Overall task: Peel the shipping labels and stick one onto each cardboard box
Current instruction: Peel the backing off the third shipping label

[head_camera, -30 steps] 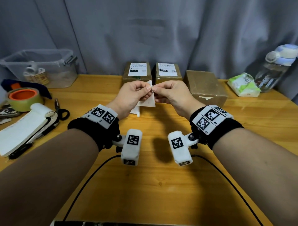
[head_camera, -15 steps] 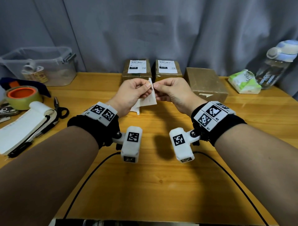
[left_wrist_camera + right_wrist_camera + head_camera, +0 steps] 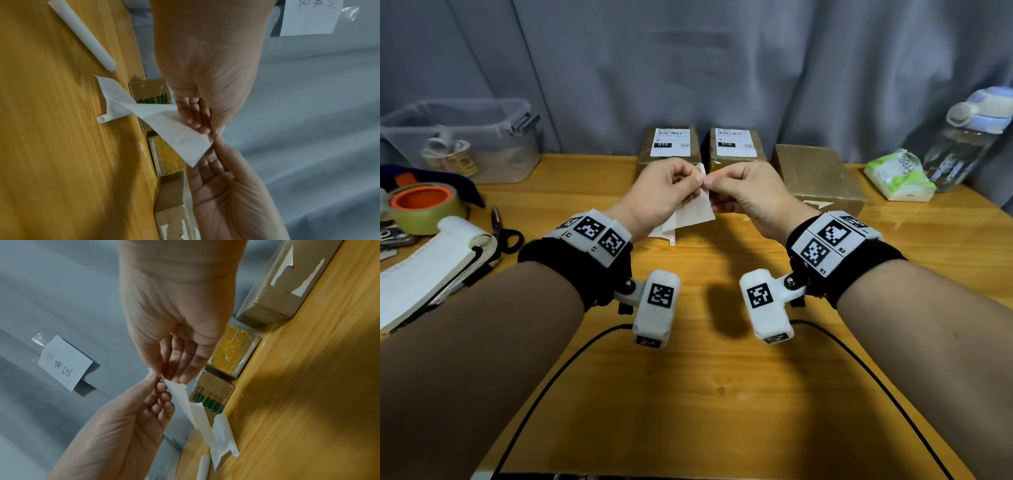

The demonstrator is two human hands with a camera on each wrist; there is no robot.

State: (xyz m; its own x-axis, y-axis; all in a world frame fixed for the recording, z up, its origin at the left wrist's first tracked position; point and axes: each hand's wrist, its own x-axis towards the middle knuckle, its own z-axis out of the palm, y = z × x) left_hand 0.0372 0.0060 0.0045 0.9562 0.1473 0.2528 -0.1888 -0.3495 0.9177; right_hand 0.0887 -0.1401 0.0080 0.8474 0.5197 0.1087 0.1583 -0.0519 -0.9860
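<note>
A white shipping label (image 3: 695, 212) on its backing hangs above the table (image 3: 705, 394) between both hands. My left hand (image 3: 697, 180) pinches its top corner with thumb and forefinger, and my right hand (image 3: 710, 182) pinches the same corner from the other side. The wrist views show the same pinch: left hand (image 3: 211, 131), right hand (image 3: 162, 376), and label (image 3: 174, 134) sagging toward the table. Behind the hands stand two labelled cardboard boxes (image 3: 669, 145) (image 3: 734, 144) and, to their right, a larger box (image 3: 818, 178) with a bare top.
Curled white backing strips (image 3: 82, 35) (image 3: 226, 434) lie near the boxes. At left are a clear bin (image 3: 458, 144), tape roll (image 3: 424, 205), scissors (image 3: 505, 233) and a stack of label sheets (image 3: 431, 267). A tissue pack (image 3: 900, 178) and bottle (image 3: 969, 137) stand at right.
Both hands keep pinching the label's top corner in nearly the same place. The fingertips have shifted slightly against each other, and the label hangs much as before.
</note>
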